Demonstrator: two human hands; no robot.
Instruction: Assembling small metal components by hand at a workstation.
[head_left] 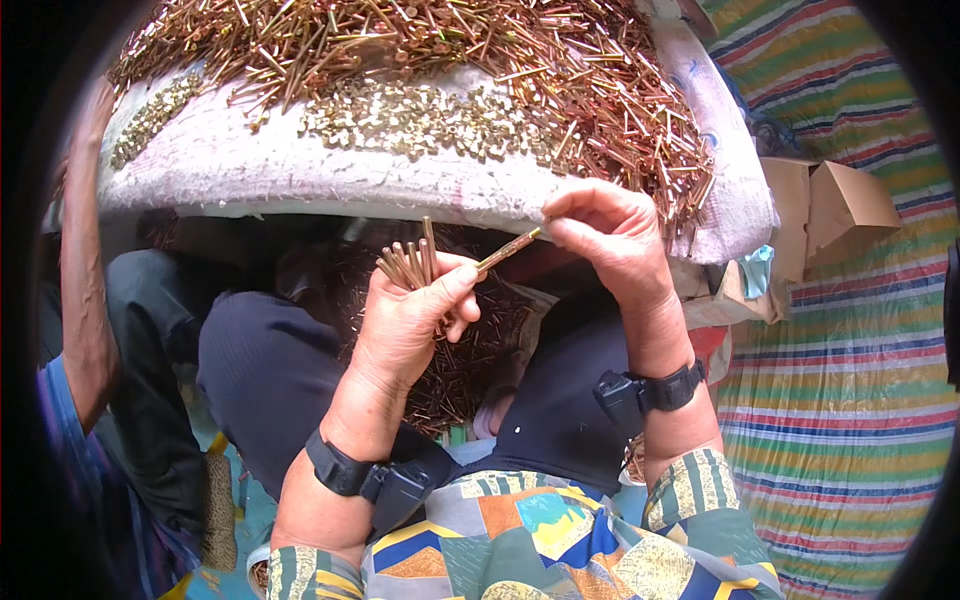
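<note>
My left hand (405, 315) is closed round a bunch of long brass-coloured bolts (408, 262), their ends sticking up past the fingers. Between its thumb and forefinger one bolt (510, 250) points out to the right. My right hand (615, 235) is at that bolt's far end, thumb and forefinger curled together in a pinch. Whatever lies between those fingertips is too small or hidden to make out. Beyond both hands, small gold-coloured nuts (420, 120) lie spread along the near side of a white cloth-covered work surface (270, 170).
A large heap of loose bolts (400, 40) covers the back of the surface. More bolts (450, 385) lie in a dark pile between my knees. At left is another person's arm (88, 250). An opened cardboard box (850, 215) stands at right on striped sheeting (840, 400).
</note>
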